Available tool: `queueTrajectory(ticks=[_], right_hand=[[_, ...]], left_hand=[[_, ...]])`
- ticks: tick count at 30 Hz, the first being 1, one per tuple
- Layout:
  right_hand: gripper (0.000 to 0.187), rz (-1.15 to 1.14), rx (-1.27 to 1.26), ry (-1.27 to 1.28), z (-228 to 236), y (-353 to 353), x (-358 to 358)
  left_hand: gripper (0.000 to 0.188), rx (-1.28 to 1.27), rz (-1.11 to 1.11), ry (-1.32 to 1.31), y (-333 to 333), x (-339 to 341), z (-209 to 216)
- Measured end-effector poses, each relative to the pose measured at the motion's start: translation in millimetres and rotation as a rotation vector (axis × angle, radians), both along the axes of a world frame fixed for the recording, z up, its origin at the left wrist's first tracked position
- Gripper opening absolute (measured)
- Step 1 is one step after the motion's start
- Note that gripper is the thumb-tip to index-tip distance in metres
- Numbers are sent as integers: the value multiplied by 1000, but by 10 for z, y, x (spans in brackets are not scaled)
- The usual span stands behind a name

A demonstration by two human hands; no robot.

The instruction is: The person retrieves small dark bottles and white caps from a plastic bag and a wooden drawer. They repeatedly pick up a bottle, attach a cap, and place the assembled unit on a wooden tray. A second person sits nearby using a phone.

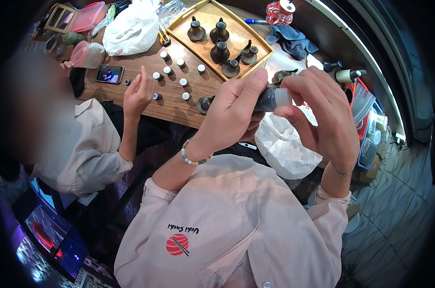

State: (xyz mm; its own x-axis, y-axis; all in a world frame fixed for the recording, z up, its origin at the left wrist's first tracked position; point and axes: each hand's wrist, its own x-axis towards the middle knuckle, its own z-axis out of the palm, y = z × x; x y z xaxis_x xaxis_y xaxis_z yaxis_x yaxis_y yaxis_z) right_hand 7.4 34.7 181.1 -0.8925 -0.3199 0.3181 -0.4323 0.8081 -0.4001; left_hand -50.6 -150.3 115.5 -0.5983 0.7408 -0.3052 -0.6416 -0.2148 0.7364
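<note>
My left hand (234, 113) grips the body of a small dark bottle (267, 100), raised in front of me. My right hand (318, 113) pinches the bottle's white cap (282, 96) between thumb and fingers. A bead bracelet circles my left wrist and a thin chain my right. Below my hands, a further dark bottle (204, 103) lies on the wooden table (174, 103).
A wooden tray (263, 42) holds several dark bottles. Several white caps (167, 70) are scattered on the table. A person at the left rests a hand (137, 92) near a phone (109, 74). White plastic bags (131, 29) sit at the back and under my right hand.
</note>
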Motion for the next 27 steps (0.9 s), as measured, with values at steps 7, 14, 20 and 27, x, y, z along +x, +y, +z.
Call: queueTrajectory(ticks=[7,14,20,27], right_hand=[[37,6,-44,-66,-28,-23,-52],[48,-210,-99,-122,-161,-113,-46],[35,-76,-142,-51,-157,-24,-209],[28,-47,-113,-79,-235,4,-220]], left_hand=[[49,-25,103,163,34,35,-69],[49,87,140,-39,118,-13,-137],[46,108,78,-153,176,-178,-227],[47,18,148,-5,225,-96,-321]])
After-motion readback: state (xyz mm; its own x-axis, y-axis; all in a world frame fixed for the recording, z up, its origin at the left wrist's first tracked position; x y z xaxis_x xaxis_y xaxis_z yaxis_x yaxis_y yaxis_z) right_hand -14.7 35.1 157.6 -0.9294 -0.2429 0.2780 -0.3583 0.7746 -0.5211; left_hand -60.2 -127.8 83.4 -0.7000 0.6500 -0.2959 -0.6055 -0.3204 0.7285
